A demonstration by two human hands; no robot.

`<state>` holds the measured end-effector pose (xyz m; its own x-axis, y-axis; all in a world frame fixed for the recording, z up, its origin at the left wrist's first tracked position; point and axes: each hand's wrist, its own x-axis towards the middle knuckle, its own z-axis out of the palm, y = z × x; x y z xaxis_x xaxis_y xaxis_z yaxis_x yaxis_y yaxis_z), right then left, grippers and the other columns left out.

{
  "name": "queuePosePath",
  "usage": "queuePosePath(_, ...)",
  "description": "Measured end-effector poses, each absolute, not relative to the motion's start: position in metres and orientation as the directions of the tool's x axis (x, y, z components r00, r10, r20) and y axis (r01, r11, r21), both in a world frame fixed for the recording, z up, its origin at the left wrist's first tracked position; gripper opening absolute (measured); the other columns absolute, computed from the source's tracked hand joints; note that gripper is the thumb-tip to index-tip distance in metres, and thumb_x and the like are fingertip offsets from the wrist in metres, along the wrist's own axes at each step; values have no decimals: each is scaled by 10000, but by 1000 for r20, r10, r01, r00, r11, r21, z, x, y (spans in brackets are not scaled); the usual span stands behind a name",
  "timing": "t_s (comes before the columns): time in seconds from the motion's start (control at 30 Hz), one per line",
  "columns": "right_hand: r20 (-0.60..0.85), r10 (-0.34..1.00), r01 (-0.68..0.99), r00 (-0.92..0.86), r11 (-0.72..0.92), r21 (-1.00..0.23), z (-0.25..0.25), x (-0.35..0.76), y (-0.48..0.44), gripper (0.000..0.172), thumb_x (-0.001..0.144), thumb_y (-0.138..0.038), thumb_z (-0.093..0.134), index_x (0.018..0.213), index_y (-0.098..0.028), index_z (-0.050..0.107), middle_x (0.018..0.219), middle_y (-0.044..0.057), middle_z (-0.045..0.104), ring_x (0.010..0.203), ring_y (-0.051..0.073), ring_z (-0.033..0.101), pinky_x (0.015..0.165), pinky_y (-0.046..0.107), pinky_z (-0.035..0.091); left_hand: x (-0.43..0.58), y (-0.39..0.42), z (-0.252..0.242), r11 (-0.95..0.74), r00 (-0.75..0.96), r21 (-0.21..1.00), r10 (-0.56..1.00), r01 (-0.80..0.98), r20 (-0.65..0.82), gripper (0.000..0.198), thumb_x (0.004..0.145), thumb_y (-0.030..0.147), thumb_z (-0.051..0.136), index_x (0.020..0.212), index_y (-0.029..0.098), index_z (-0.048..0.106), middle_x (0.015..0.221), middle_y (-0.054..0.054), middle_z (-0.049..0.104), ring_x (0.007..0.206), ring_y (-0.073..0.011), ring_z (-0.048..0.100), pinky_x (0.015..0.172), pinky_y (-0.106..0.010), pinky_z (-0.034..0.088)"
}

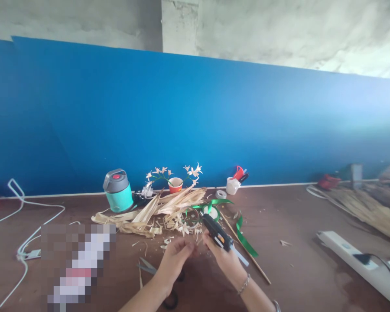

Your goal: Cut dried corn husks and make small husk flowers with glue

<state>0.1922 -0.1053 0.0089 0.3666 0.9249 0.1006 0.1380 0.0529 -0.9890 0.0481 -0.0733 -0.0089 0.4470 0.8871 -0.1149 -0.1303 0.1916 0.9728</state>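
My right hand (pixel 225 260) grips a black glue gun (pixel 217 232), and a pale glue stick (pixel 240 255) juts from its rear end. The nozzle points up and away to the left. Beside it, my left hand (pixel 177 256) has its thumb and fingers pinched together; whatever is between them is too small to make out. Scissors (pixel 147 266) lie partly hidden beneath my left wrist. Just beyond my hands are small pale husk flowers (pixel 183 227), a roll of green ribbon (pixel 211 213) with a loose tail, and a pile of dried corn husks (pixel 178 203).
Behind the husks stands a red paper cup (pixel 175 185) with flower stems. A turquoise insulated jar (pixel 119 197) is at its left; a white cup of tools (pixel 232 185) is at its right. A thin stick (pixel 250 253) lies right of my hands. A power strip (pixel 354 255) sits farther right.
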Motion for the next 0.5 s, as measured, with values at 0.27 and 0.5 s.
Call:
queuePosePath(0.27,60,922,98,383,24,-995,4,191,-105,422,540,-587,664,577,-173,591,529,24,564,534,176,541,568,302,477,51,-72,-18,126,416,982,908,-139,-57,336,668,484,641,704,150,653,669,-27,687,701,-197,606,682,-280,407)
queuePosePath(0.5,19,923,46,385,2,-999,1,189,-106,360,548,-506,699,609,-163,610,551,24,590,540,170,544,542,285,470,48,-72,-14,80,429,997,901,-22,-63,283,709,423,602,625,153,581,583,2,623,562,-134,499,558,-235,317)
